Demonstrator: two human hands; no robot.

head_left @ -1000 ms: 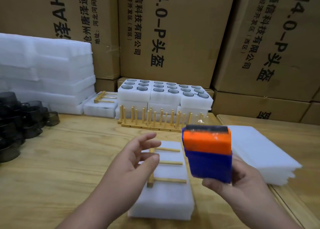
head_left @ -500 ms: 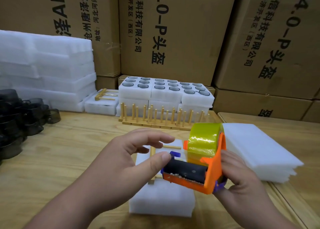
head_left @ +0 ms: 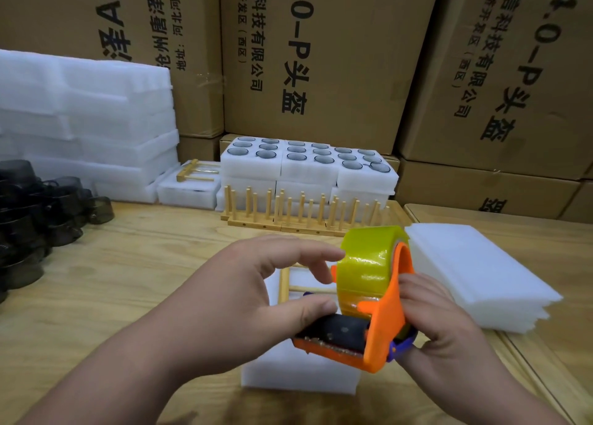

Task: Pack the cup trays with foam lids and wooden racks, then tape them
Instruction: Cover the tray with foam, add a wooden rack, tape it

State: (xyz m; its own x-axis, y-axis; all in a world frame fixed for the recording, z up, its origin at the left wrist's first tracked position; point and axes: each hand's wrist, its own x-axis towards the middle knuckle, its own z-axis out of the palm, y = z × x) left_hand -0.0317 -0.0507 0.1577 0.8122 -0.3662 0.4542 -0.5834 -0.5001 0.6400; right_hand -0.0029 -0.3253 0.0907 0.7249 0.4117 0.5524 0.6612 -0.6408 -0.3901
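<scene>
Gripping the tape dispenser [head_left: 369, 299], the right hand [head_left: 439, 322] steadies it; the open left hand [head_left: 244, 299] seeks the tape end (thin, sticky).

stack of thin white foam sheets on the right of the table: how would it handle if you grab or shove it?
The foam sheet stack probably weighs little for its bulk: it looks like airy packing foam. The sheets look thin and would likely flop if lifted by one edge. They lie loose, with edges already uneven at the near right corner, so a push would likely fan the top ones across the table rather than move the stack whole.
</scene>
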